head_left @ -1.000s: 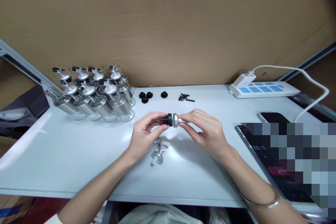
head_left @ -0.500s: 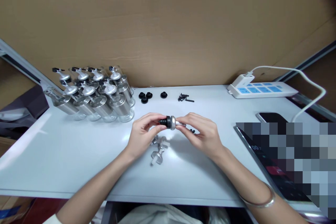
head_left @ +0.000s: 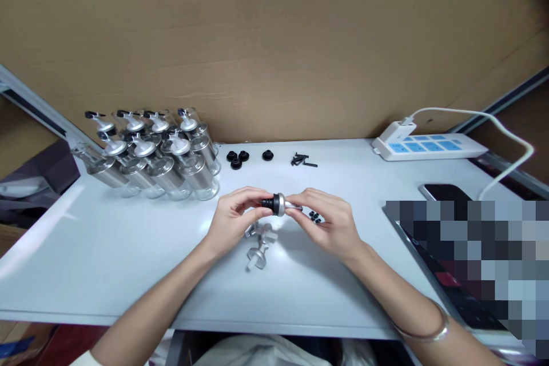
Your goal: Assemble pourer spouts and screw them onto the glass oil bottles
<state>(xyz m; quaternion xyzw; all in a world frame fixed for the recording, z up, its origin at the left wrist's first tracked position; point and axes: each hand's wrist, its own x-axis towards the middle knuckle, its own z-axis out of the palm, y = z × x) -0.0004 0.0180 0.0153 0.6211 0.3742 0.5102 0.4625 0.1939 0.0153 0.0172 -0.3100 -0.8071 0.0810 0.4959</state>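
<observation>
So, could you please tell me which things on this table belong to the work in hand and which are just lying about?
In the work:
- pourer spout, held between left hand and right hand
- loose metal spouts
- black stoppers
- small black pieces
- finished bottles

Lying about:
- power strip
- phone
- tablet

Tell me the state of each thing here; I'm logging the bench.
Spout: held off the table between both hands, black stopper fitted on its left end.
Left hand: pinching the stopper end.
Right hand: pinching the metal end.
Loose spouts: lying on the table, no stoppers.
Bottles: upright, spouts fitted.
Loose stoppers: unused, on the table.
Power strip: one plug in.
</observation>
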